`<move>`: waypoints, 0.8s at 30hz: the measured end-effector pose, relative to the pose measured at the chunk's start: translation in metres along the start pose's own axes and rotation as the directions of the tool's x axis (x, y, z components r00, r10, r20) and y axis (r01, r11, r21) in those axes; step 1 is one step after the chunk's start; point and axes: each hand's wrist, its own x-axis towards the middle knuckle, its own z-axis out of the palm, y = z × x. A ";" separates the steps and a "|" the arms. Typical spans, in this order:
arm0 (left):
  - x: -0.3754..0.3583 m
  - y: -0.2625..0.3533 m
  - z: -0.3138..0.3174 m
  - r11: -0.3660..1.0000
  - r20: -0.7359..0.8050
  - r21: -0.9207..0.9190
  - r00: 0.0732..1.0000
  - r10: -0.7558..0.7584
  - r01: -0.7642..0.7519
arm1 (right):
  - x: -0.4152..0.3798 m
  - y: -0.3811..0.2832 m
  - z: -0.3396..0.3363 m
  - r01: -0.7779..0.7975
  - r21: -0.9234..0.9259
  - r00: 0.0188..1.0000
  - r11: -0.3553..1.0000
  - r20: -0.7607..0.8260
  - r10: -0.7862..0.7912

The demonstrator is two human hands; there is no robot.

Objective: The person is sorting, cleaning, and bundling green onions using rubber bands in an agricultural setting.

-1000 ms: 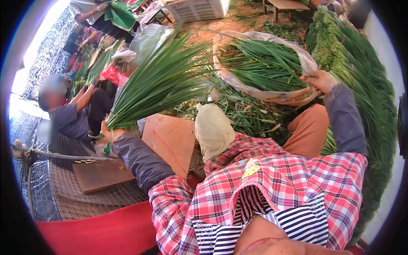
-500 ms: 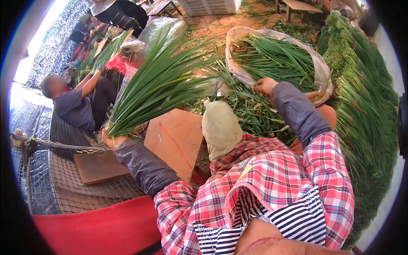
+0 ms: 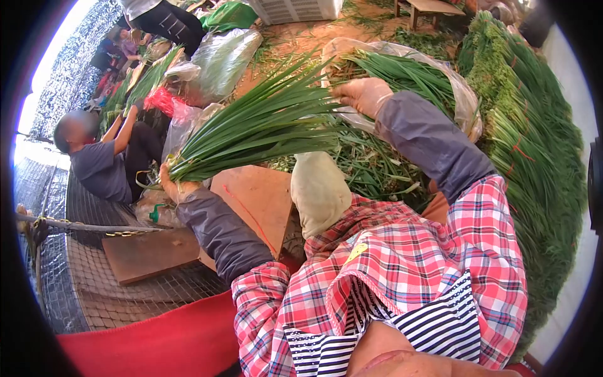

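My left hand (image 3: pixel 174 186) is closed around the base of a bunch of garlic chives (image 3: pixel 251 122), whose long flat green leaves fan out to the right. At the tips of those leaves is my right hand (image 3: pixel 364 95), fingers bent and pressed together on the leaf ends; its fingertips are partly hidden. Below the bunch lies a brown wooden board (image 3: pixel 254 198) with a red string (image 3: pixel 248 217) across it. Just behind my right hand, a clear plastic bag (image 3: pixel 468 107) lies open around more green leaves (image 3: pixel 408 78).
Loose leaf trimmings (image 3: pixel 370 163) cover the ground before me. Tied green bundles (image 3: pixel 527 144) are piled along the right. A co-worker (image 3: pixel 103 160) sits at the left holding greens. A second board (image 3: pixel 147 251), a rail (image 3: pixel 94 226) and a white crate (image 3: pixel 298 9) are around me.
My right hand has moved up and left from beside the plastic bag to the leaf tips. The bunch in my left hand has tipped lower toward the right, its leaves drawn closer together.
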 end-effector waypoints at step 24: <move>0.005 0.084 -0.030 0.937 -0.081 0.128 0.938 0.337 -0.326 | -0.129 0.153 0.013 -0.548 0.131 0.834 0.827 0.159 0.528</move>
